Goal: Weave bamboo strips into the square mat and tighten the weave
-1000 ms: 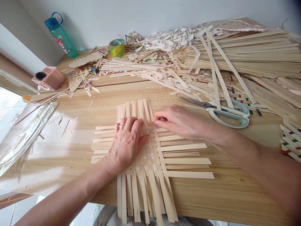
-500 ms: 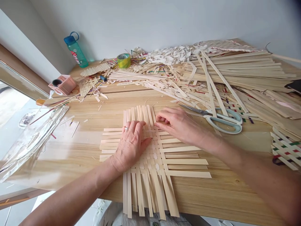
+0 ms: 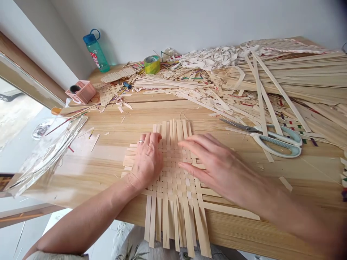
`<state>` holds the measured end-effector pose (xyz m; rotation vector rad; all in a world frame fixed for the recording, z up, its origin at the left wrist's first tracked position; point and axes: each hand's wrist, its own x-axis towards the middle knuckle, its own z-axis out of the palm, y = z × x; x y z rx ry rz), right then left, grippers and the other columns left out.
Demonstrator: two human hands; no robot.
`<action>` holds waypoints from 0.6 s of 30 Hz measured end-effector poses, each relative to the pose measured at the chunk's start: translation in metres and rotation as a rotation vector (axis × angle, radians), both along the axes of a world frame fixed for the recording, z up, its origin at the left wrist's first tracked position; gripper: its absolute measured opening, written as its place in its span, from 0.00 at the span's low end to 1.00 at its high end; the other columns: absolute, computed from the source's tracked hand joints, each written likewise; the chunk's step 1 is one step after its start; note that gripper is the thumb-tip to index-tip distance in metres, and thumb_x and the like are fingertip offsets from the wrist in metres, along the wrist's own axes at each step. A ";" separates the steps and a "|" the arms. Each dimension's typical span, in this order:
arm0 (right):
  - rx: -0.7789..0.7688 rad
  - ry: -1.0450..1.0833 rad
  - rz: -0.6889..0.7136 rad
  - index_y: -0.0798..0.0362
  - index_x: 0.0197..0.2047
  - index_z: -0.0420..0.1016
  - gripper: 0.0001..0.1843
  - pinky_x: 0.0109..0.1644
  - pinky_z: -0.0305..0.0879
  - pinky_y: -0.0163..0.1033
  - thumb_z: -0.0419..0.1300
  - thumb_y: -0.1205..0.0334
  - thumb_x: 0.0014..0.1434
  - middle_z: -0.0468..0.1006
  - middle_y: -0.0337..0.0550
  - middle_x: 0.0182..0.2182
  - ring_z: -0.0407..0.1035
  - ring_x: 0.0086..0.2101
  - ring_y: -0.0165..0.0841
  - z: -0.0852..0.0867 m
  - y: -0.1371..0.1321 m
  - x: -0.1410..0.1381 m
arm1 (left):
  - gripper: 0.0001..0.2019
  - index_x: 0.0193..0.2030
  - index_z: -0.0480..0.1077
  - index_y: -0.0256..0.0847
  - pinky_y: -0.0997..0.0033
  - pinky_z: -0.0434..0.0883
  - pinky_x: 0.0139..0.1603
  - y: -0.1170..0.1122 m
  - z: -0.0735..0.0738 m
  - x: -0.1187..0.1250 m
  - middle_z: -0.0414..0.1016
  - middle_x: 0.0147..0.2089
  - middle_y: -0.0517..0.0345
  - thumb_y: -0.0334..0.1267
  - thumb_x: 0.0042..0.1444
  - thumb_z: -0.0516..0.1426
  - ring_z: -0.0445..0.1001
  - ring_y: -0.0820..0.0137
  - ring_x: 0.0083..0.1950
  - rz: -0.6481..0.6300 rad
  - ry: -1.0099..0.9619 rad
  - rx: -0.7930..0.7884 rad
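Note:
A half-woven mat of pale flat strips (image 3: 173, 177) lies on the wooden table (image 3: 114, 155) in front of me, its loose ends hanging over the near edge. My left hand (image 3: 146, 160), with a ring on one finger, lies flat on the mat's left part, fingers stretched forward. My right hand (image 3: 217, 164) rests open over the mat's right part, fingers spread and pointing left, holding nothing.
Scissors with pale handles (image 3: 273, 139) lie right of the mat. A large heap of strips and offcuts (image 3: 244, 79) fills the back and right. A tape roll (image 3: 152, 64), a teal bottle (image 3: 97, 52), a pink box (image 3: 81, 91) and clear plastic sheeting (image 3: 46, 155) sit at the left.
My right hand has let go of its pinch at the mat's upper edge and now lies open across the weave. The mat has turned slightly and the view shifted.

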<state>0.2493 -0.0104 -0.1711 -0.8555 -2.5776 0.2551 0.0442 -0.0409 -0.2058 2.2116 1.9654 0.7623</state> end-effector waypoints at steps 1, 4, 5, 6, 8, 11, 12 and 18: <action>0.000 -0.005 -0.002 0.56 0.54 0.70 0.17 0.52 0.71 0.50 0.59 0.57 0.66 0.73 0.54 0.48 0.69 0.48 0.45 -0.006 -0.003 -0.005 | 0.20 0.45 0.60 0.41 0.57 0.68 0.50 0.000 0.000 0.000 0.70 0.44 0.51 0.19 0.46 0.48 0.65 0.61 0.45 -0.003 0.018 -0.022; 0.026 -0.044 -0.029 0.57 0.55 0.69 0.23 0.50 0.71 0.52 0.66 0.57 0.60 0.73 0.56 0.49 0.68 0.47 0.47 -0.024 -0.006 -0.016 | 0.18 0.44 0.62 0.41 0.58 0.67 0.50 -0.001 0.004 0.001 0.70 0.44 0.52 0.19 0.49 0.48 0.65 0.60 0.45 -0.019 0.061 -0.070; 0.037 -0.050 -0.041 0.57 0.55 0.69 0.24 0.49 0.71 0.53 0.68 0.57 0.59 0.72 0.56 0.49 0.68 0.47 0.47 -0.028 -0.006 -0.017 | 0.17 0.44 0.63 0.41 0.58 0.67 0.50 -0.001 0.005 0.001 0.70 0.44 0.52 0.19 0.51 0.48 0.64 0.60 0.45 -0.032 0.082 -0.081; 0.048 -0.050 -0.048 0.58 0.54 0.69 0.26 0.50 0.71 0.53 0.69 0.56 0.57 0.72 0.56 0.49 0.67 0.47 0.47 -0.031 -0.004 -0.018 | 0.16 0.44 0.64 0.41 0.58 0.67 0.50 -0.002 0.006 0.002 0.70 0.44 0.51 0.20 0.52 0.48 0.64 0.60 0.45 -0.044 0.106 -0.090; 0.063 -0.045 -0.041 0.59 0.54 0.70 0.28 0.50 0.70 0.52 0.70 0.54 0.55 0.72 0.56 0.49 0.66 0.46 0.46 -0.035 -0.001 -0.019 | 0.15 0.43 0.65 0.41 0.58 0.66 0.49 -0.002 0.008 0.002 0.71 0.44 0.51 0.20 0.55 0.47 0.63 0.59 0.45 -0.065 0.155 -0.107; 0.080 -0.065 -0.017 0.59 0.53 0.70 0.29 0.50 0.69 0.51 0.71 0.51 0.55 0.73 0.54 0.49 0.65 0.46 0.45 -0.036 0.003 -0.018 | 0.14 0.43 0.66 0.40 0.58 0.66 0.48 -0.001 0.008 0.004 0.71 0.44 0.50 0.21 0.56 0.48 0.63 0.59 0.45 -0.081 0.207 -0.131; 0.084 -0.077 -0.015 0.59 0.53 0.70 0.29 0.50 0.69 0.50 0.70 0.50 0.55 0.73 0.54 0.49 0.65 0.45 0.45 -0.036 0.004 -0.018 | 0.13 0.42 0.66 0.40 0.58 0.66 0.48 -0.001 0.007 0.004 0.71 0.44 0.50 0.21 0.57 0.48 0.63 0.58 0.45 -0.083 0.219 -0.136; 0.086 -0.114 -0.012 0.57 0.55 0.70 0.30 0.48 0.67 0.50 0.68 0.47 0.57 0.73 0.54 0.48 0.64 0.44 0.46 -0.038 0.005 -0.019 | 0.11 0.42 0.65 0.41 0.58 0.65 0.46 0.000 0.006 0.006 0.71 0.44 0.50 0.23 0.58 0.48 0.63 0.58 0.44 -0.075 0.287 -0.135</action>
